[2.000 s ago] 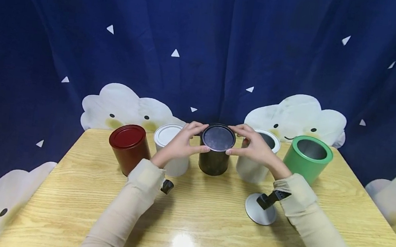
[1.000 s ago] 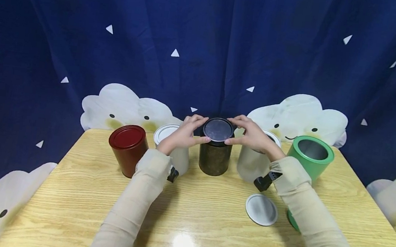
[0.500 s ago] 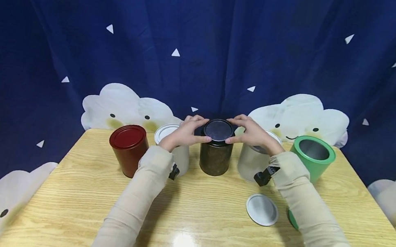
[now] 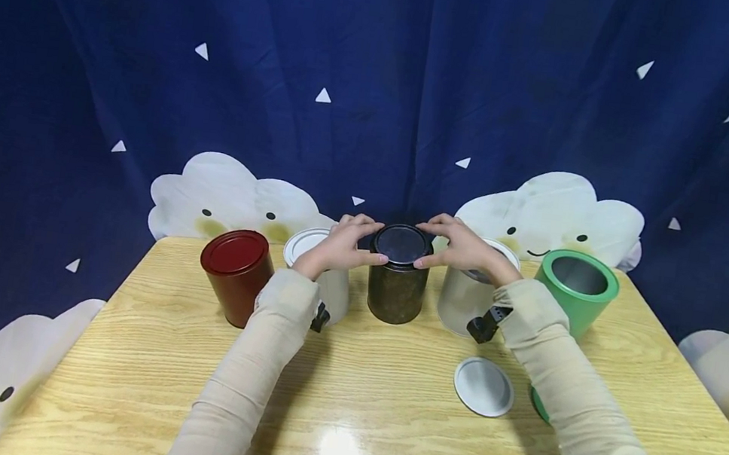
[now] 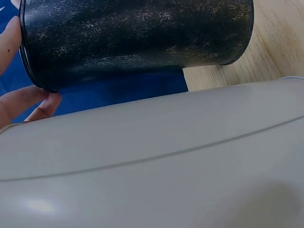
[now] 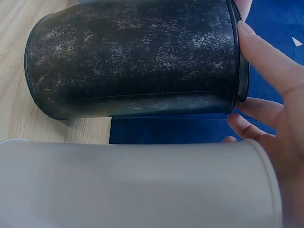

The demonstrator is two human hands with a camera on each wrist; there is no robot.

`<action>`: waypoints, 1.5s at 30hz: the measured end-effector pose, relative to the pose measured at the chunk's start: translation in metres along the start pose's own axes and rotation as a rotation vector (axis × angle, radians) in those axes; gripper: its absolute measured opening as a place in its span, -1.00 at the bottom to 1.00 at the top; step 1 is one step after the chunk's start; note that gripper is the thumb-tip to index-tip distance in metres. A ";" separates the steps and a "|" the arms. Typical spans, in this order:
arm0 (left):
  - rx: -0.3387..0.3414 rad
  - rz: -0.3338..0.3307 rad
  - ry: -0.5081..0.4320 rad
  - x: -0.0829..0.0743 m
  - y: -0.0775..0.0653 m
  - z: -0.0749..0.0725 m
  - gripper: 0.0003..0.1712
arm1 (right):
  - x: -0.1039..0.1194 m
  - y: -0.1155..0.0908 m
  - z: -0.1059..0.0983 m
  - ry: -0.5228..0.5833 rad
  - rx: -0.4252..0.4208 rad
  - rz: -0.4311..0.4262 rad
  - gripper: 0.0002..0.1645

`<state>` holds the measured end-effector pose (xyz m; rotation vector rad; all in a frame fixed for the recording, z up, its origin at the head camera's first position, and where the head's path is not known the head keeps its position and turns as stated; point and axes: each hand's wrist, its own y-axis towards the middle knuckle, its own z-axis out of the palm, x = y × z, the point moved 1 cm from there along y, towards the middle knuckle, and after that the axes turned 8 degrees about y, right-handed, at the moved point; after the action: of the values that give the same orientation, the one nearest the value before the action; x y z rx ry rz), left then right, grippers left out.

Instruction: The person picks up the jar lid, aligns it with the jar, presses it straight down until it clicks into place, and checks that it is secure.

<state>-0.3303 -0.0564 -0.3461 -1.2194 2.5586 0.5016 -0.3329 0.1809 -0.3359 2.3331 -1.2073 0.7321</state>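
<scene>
A black metal can stands upright at the back middle of the table, its body mottled in the wrist views. The round black lid lies over its top, and in the right wrist view the lid's edge stands slightly proud of the can. My left hand holds the lid's left side between thumb and fingers. From the right, my right hand grips the opposite side the same way. A lidded white can is beside my left hand; an uncovered pale grey can is beneath my right.
At the left stands a red can with its lid on. An uncovered green can stands at the right. A silver lid lies flat on the table; a green lid is partly hidden by the right sleeve.
Both hands have raised the black lid off the can and then brought it back down onto its top. The other cans and lids have stayed where they were.
</scene>
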 end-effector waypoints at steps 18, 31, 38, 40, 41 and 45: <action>0.104 -0.060 0.030 -0.003 0.002 -0.005 -0.20 | 0.002 0.001 -0.004 0.015 0.096 0.070 -0.13; 0.040 -0.026 0.023 -0.002 0.002 -0.003 -0.24 | 0.003 0.001 -0.005 -0.008 0.031 0.010 -0.20; -0.045 -0.013 0.042 -0.005 0.001 -0.002 -0.33 | 0.002 -0.001 -0.005 -0.036 -0.063 -0.009 -0.28; -0.040 -0.026 0.052 -0.006 0.002 -0.001 -0.34 | 0.002 -0.001 -0.003 -0.043 -0.066 -0.012 -0.29; -0.035 -0.033 0.056 -0.006 0.002 -0.001 -0.34 | 0.002 -0.001 -0.003 -0.044 -0.067 -0.014 -0.30; -0.019 -0.048 0.069 -0.008 0.003 0.000 -0.33 | 0.001 -0.001 0.001 -0.064 -0.071 -0.014 -0.34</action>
<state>-0.3280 -0.0495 -0.3424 -1.3230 2.5798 0.4825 -0.3315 0.1802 -0.3355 2.3201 -1.2228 0.6045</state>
